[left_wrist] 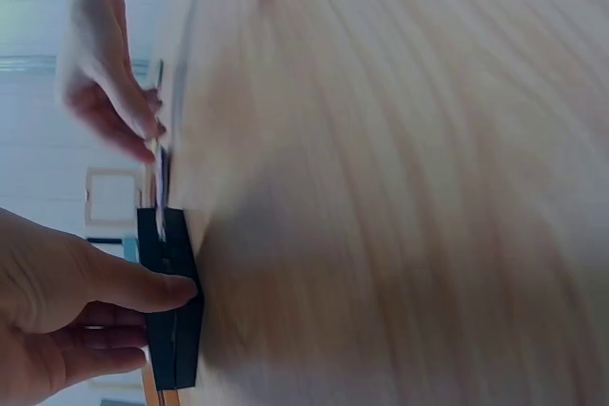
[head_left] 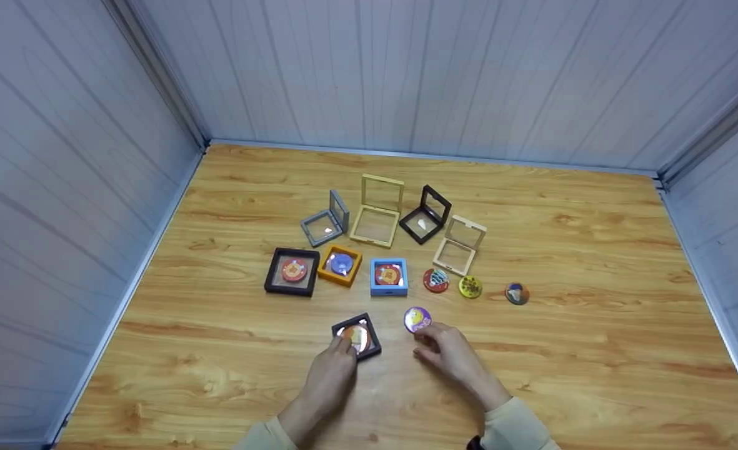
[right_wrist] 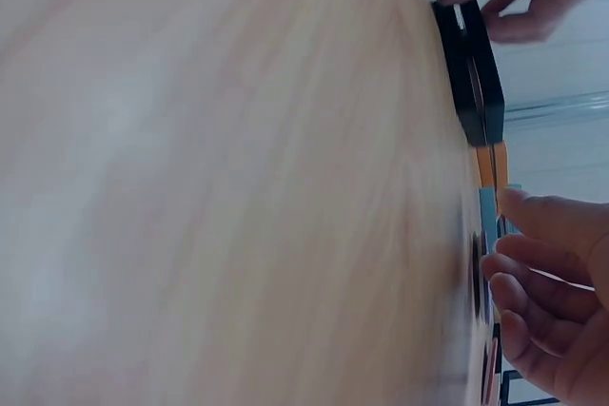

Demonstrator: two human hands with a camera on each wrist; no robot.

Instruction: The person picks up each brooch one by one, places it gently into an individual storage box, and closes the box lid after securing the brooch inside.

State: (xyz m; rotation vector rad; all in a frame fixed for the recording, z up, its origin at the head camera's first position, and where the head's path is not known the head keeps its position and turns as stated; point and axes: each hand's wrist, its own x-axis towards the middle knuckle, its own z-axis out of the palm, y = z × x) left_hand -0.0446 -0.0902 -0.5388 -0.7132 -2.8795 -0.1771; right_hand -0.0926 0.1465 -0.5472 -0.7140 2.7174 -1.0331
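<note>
My left hand (head_left: 332,374) grips a small black frame case (head_left: 375,347) with a round orange badge (head_left: 360,337) behind its clear window. In the left wrist view the thumb lies along the near side of the black case, fingers on the far side. The fingertips of my right hand (head_left: 453,353) are at the lower edge of a round purple badge (head_left: 417,317) with a yellow figure. Thumb and index finger stand apart in the right wrist view, the other fingers loosely bent.
Filled cases, black (head_left: 271,281), orange (head_left: 353,275) and blue (head_left: 388,291), lie beyond my hands. Open grey (head_left: 314,236), yellow (head_left: 376,242), black (head_left: 415,234) and beige (head_left: 453,269) cases stand behind. Red (head_left: 435,280), yellow-green (head_left: 470,287) and dark orange (head_left: 517,294) badges lie right.
</note>
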